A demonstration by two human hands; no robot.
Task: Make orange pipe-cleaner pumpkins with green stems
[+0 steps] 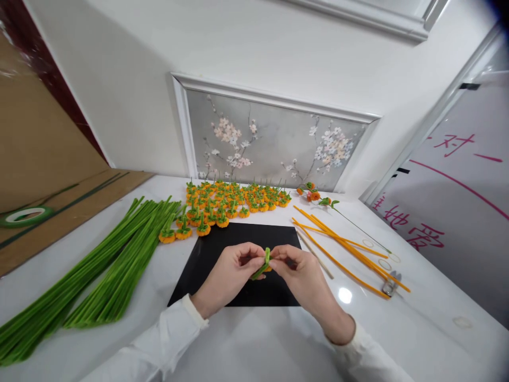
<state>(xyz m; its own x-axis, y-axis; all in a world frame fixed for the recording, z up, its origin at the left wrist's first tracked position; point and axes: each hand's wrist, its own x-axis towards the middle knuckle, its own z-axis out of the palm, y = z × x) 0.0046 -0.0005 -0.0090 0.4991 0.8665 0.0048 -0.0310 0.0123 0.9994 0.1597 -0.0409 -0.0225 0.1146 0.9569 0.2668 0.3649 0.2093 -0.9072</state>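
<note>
Above a black mat [238, 297], my left hand [240, 268] and my right hand [296, 268] meet, both with fingers pinched. Between them is a green pipe cleaner [267, 255], bent upright at the top, with a bit of orange flower [269, 269] showing below it. My left fingertips grip its left side and my right fingertips its right side. The fingers hide most of the small piece. Beyond the mat stand several finished orange flower heads [222, 218] with green bases and stems pointing up.
Two bundles of green pipe cleaners [115, 276] lie on the left. Orange pipe cleaners [338, 239], a thin stick [318, 254] and metal pliers [392, 284] are on the right. A long-stemmed flower [312, 196] lies behind them. Green tape [26, 216] rests on cardboard at far left.
</note>
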